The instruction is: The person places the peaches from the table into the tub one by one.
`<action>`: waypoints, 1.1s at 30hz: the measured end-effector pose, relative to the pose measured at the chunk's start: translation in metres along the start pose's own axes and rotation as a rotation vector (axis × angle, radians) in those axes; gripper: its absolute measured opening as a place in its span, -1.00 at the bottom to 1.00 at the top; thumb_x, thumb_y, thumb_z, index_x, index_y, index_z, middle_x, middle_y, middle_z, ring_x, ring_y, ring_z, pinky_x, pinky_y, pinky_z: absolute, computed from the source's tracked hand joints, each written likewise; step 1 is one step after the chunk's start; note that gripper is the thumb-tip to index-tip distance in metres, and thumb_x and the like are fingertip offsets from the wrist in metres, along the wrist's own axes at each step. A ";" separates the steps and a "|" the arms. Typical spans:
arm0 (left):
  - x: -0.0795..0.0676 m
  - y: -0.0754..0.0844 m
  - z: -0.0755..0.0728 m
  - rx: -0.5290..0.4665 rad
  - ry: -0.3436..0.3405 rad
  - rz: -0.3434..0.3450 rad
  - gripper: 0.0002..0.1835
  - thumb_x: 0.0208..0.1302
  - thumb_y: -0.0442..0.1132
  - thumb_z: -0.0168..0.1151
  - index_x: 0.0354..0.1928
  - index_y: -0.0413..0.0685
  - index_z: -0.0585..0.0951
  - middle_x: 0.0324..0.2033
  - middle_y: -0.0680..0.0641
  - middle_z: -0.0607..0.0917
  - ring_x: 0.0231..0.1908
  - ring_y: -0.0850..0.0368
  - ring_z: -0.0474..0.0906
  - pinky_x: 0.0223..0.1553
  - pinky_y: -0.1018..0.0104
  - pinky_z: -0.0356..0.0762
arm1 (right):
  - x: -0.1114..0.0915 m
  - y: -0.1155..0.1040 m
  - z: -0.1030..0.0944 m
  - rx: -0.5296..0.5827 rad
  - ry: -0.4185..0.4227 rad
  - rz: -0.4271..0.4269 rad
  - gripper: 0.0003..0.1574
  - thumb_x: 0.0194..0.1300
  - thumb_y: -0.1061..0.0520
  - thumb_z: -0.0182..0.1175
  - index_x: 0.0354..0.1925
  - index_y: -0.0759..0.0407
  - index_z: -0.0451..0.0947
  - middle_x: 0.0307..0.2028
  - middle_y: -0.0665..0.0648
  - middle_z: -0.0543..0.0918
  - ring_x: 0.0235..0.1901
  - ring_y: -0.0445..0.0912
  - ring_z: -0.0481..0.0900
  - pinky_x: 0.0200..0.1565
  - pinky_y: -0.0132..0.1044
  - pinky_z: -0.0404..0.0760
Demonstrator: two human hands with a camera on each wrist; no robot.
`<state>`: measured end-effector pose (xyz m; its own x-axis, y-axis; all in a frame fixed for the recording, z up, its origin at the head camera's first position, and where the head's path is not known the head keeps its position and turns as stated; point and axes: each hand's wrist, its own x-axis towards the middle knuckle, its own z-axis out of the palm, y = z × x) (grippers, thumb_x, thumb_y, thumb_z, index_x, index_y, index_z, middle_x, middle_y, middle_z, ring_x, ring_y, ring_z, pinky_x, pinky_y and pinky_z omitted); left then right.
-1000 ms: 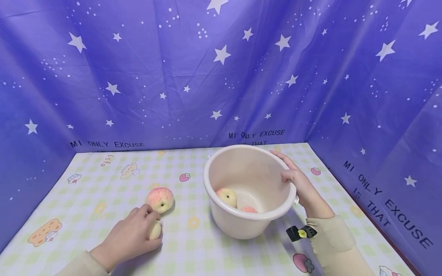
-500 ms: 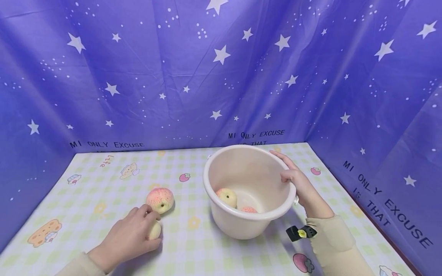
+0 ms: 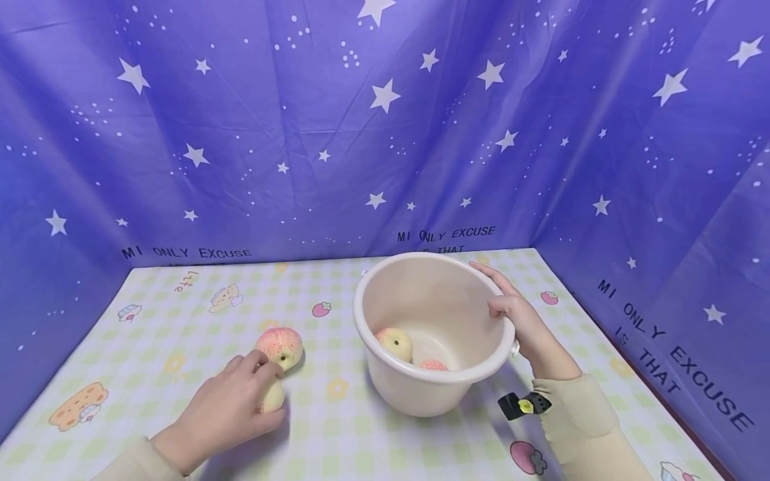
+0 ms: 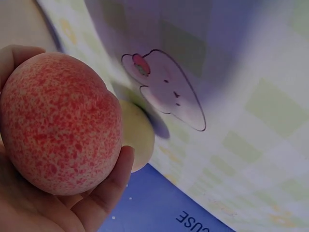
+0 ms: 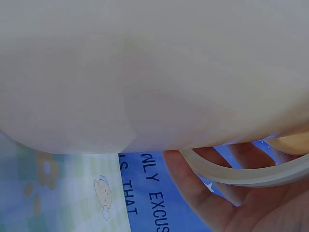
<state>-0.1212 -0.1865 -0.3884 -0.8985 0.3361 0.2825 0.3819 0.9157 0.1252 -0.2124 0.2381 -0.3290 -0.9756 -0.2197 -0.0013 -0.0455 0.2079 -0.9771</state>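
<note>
Around a peach [image 4: 60, 123]; curled left hand [image 3: 219, 409]

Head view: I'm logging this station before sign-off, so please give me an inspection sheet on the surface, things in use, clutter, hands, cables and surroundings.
Surface: checked tablecloth with printed cartoon motifs.
Things in use: pale bucket containing a yellow-pink peach and a pink speckled fruit, mostly hidden; a loose peach lies on the cloth.
Clutter: nothing seen.
Hands: left hand holds a held-up-close speckled peach beside the loose one; right hand grips the bucket's rim, with a black device near that wrist.
Cables: nothing seen.
Surroundings: purple-blue starry curtain with black lettering.
</note>
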 end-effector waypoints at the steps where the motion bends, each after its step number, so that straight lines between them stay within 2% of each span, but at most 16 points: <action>1: 0.001 0.000 -0.001 -0.003 0.003 0.001 -0.56 -0.17 0.04 0.46 -0.17 0.11 0.64 -0.21 0.09 0.54 -0.36 0.25 0.35 -0.61 0.44 0.26 | 0.000 0.000 0.000 -0.001 -0.001 -0.001 0.15 -0.11 0.39 -0.24 0.54 0.03 -0.01 0.42 0.27 0.12 0.00 -0.05 0.38 -0.22 -0.29 0.52; 7: 0.005 0.002 -0.006 -0.013 0.012 0.000 -0.56 -0.16 0.04 0.46 -0.16 0.11 0.64 -0.19 0.08 0.57 -0.37 0.25 0.34 -0.60 0.43 0.29 | 0.001 0.000 0.000 -0.006 -0.002 -0.006 0.15 -0.11 0.39 -0.23 0.54 0.03 -0.01 0.40 0.28 0.15 -0.01 -0.05 0.38 -0.22 -0.29 0.51; 12: 0.010 0.002 -0.010 -0.012 0.035 0.027 -0.52 -0.16 0.02 0.45 -0.11 0.08 0.65 -0.18 0.04 0.60 -0.35 0.22 0.39 -0.55 0.41 0.31 | 0.002 0.000 0.000 -0.010 -0.002 0.000 0.15 -0.11 0.39 -0.23 0.54 0.03 -0.01 0.37 0.28 0.18 -0.03 -0.05 0.38 -0.21 -0.30 0.48; 20: 0.027 0.003 -0.032 -0.019 0.076 0.068 -0.53 -0.07 0.01 0.42 -0.07 0.03 0.63 -0.14 -0.08 0.65 -0.24 -0.01 0.59 -0.46 0.21 0.53 | 0.001 0.000 -0.001 -0.017 0.005 0.009 0.15 -0.11 0.39 -0.23 0.54 0.01 -0.01 0.39 0.29 0.16 -0.04 -0.03 0.39 -0.26 -0.28 0.50; 25: 0.037 0.003 -0.046 -0.030 0.102 0.081 -0.54 -0.08 -0.01 0.41 -0.07 0.04 0.63 -0.15 -0.04 0.65 -0.27 0.02 0.57 -0.49 0.29 0.44 | 0.000 -0.001 -0.001 -0.006 0.005 0.010 0.15 -0.11 0.39 -0.23 0.54 0.02 -0.01 0.37 0.29 0.18 -0.06 -0.07 0.41 -0.26 -0.30 0.51; 33: 0.044 0.004 -0.058 -0.020 0.127 0.093 -0.55 -0.05 0.00 0.39 -0.06 0.04 0.63 -0.14 -0.03 0.66 -0.32 0.06 0.53 -0.45 0.24 0.45 | 0.001 -0.001 0.000 -0.008 0.002 0.006 0.15 -0.11 0.39 -0.23 0.54 0.03 -0.01 0.38 0.29 0.18 -0.05 -0.08 0.41 -0.23 -0.30 0.52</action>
<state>-0.1468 -0.1811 -0.3200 -0.8251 0.3871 0.4116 0.4671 0.8771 0.1114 -0.2129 0.2381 -0.3278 -0.9763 -0.2162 -0.0070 -0.0411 0.2172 -0.9753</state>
